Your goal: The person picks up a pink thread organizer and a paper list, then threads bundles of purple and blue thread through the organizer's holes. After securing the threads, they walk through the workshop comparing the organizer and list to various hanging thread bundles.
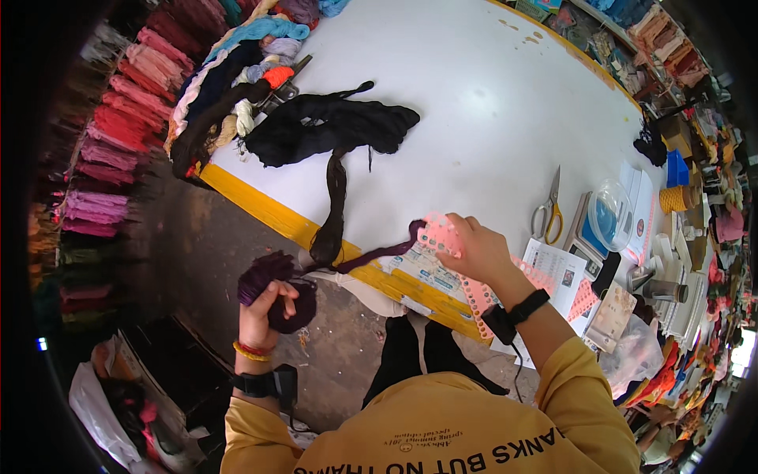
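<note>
My left hand [267, 314] is closed round a bundle of dark purple yarn [264, 275], held off the table's near left edge. From the bundle, a purple strand [383, 254] runs over the yellow edge to a pink card with punched holes [440, 235]. My right hand [480, 251] grips that card above the tabletop, fingers curled over its right side. Just left of the strand, a dark brown skein [332, 209] drapes over the edge. More pink perforated strips [476, 304] lie beneath my right forearm, partly hidden by it.
A black yarn hank [328, 126] and a pile of coloured skeins [268, 31] occupy the table's left side. Scissors [549, 213], a scale [588, 229] with a clear bowl [612, 209], and papers [557, 272] sit at right. Racks of red and pink yarn [130, 118] stand left.
</note>
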The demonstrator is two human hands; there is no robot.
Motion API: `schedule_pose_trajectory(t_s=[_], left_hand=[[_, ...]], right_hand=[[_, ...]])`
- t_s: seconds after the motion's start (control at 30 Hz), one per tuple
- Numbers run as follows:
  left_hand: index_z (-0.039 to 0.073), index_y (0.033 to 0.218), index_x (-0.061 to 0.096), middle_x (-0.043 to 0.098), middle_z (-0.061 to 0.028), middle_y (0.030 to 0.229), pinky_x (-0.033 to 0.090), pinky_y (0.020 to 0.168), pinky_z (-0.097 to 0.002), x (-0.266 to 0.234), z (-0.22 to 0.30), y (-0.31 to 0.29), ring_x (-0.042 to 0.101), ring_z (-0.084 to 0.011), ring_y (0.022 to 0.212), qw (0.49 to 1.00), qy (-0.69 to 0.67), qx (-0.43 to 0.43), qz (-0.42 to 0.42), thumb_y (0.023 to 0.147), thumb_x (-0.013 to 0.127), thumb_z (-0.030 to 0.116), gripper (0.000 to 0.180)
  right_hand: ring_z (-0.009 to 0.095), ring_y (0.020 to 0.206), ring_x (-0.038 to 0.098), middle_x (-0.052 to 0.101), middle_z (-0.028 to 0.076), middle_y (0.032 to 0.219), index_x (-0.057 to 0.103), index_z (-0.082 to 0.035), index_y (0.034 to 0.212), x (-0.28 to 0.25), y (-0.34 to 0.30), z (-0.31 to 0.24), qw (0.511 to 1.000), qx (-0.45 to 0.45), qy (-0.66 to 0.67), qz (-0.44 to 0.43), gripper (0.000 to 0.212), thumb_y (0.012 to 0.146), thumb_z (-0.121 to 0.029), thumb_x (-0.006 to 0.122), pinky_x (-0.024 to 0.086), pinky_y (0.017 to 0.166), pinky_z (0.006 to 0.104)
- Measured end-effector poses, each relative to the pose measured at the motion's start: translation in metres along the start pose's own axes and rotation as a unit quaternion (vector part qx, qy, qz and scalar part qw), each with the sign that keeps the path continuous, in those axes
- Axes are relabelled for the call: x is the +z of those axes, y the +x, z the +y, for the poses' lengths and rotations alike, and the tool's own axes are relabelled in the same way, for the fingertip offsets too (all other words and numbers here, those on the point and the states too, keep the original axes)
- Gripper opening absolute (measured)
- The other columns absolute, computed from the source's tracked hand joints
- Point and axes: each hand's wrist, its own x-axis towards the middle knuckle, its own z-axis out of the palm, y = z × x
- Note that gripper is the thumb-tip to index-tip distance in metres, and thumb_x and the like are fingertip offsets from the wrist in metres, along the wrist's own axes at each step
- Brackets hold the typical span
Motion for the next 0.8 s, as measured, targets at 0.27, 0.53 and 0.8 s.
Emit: schedule_pose_trajectory(t_s=[0.27, 0.53, 0.8], left_hand=[[-0.001, 0.082, 0.051, 0.048, -0.0067, 0.050, 0.034, 0.041, -0.0238, 0.000, -0.018, -0.025, 0.043, -0.0138, 0.040, 0.979, -0.139, -0.115, -0.091, 0.083, 0.050, 0.020, 0.022], [0.002, 0.093, 0.047, 0.042, -0.0026, 0.053, 0.034, 0.047, -0.0246, 0.041, -0.012, -0.022, 0.040, -0.0131, 0.046, 0.933, -0.306, -0.105, -0.157, 0.086, 0.045, 0.021, 0.021], [0.002, 0.116, 0.039, 0.053, -0.0067, 0.094, 0.040, 0.076, -0.0272, 0.099, 0.016, -0.053, 0.052, -0.0168, 0.087, 0.957, -0.224, 0.082, -0.164, 0.080, 0.056, 0.023, 0.046]], right_hand=[[0.027, 0.096, 0.051, 0.049, 0.015, 0.107, 0.040, -0.007, 0.118, 0.039, 0.029, 0.016, 0.993, 0.046, -0.037, 0.097, 0.066, 0.066, -0.042, 0.062, 0.041, 0.079, 0.0365], [0.023, 0.100, 0.050, 0.051, 0.014, 0.106, 0.036, -0.002, 0.121, -0.007, -0.017, -0.139, 0.848, -0.091, 0.471, -0.227, 0.069, 0.068, -0.035, 0.067, 0.039, 0.085, 0.0316], [0.019, 0.075, 0.056, 0.057, 0.013, 0.085, 0.047, 0.002, 0.101, -0.008, -0.063, -0.148, 0.850, -0.161, 0.497, -0.064, 0.050, 0.068, -0.031, 0.065, 0.043, 0.068, 0.0295]])
